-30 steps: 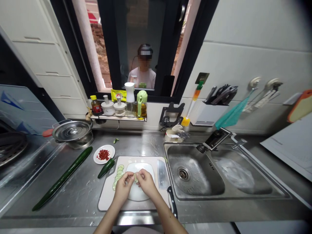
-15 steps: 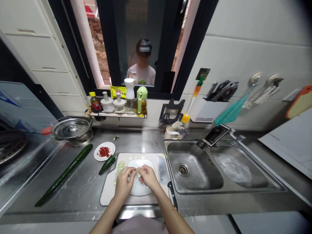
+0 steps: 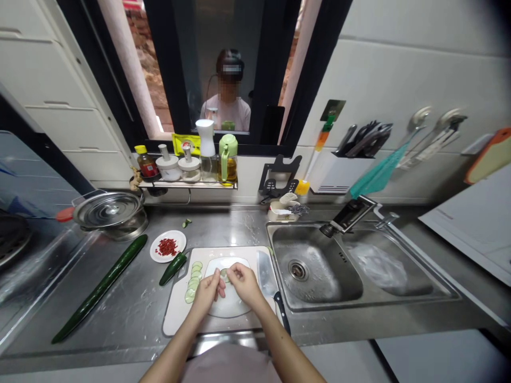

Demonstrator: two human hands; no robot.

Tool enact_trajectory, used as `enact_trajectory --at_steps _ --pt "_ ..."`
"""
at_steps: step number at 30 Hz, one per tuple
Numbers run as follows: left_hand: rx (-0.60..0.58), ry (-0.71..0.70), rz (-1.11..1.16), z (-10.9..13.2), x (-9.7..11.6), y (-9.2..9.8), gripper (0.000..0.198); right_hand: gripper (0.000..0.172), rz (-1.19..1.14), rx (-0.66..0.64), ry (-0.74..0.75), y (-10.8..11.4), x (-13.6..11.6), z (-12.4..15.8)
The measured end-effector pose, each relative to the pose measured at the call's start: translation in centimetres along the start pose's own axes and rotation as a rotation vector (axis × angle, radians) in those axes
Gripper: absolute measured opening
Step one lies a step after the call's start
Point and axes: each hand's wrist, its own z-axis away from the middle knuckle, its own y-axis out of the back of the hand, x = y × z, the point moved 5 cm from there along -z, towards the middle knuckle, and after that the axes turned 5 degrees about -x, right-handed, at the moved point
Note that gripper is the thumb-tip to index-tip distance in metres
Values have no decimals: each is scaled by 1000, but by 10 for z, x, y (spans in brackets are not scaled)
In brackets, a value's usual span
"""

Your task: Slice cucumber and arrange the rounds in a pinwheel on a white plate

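Note:
Over a white plate (image 3: 227,308), my left hand (image 3: 210,290) and my right hand (image 3: 242,282) meet with fingertips pinched. Between them is a pale green cucumber slice (image 3: 224,275), partly hidden by the fingers. The plate rests on a light cutting board (image 3: 175,319). Along the board's left side lies a column of overlapping cucumber slices (image 3: 194,284). A kitchen knife (image 3: 265,274) lies at the right, its black handle toward me. Beside the board's upper left corner is a cut piece of cucumber (image 3: 172,268).
A long cucumber (image 3: 101,287) and a small plate (image 3: 154,247) of chopped red pieces lie to the left, near a lidded steel pot (image 3: 125,229). On the right is a double sink (image 3: 319,266) with a black faucet (image 3: 345,218). Seasoning bottles stand on a rack (image 3: 187,185) behind.
My hands have shifted slightly apart, and the slice between the fingertips now shows its flat face. The whole view has tilted and shifted a little.

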Motion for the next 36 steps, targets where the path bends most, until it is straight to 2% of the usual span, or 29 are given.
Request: enact_trajectory --at_steps 2,4,7,11,15,21,28,32,36 --pt "-88 156 152 -2 -2 -4 65 23 158 -32 126 4 -10 1" --pt "-126 263 256 -2 -1 -5 62 20 271 -76 188 5 -16 2" --pt "-130 302 361 -2 0 -2 53 19 375 -111 239 7 -21 2" --pt "-124 246 403 -5 0 3 43 18 448 -138 259 7 -20 1" --pt "-103 209 352 -10 3 7 38 18 431 -164 242 6 -14 -2" --pt "-89 163 305 -20 8 8 39 21 314 -148 180 5 -2 -11" --pt "-45 61 352 -33 -3 5 44 26 211 -80 64 3 17 -17" --pt "28 -45 338 -37 -5 7 44 22 117 -67 -8 0 25 -20" --pt "57 -86 288 -39 -5 7 44 18 -58 -91 -94 -5 31 -24"
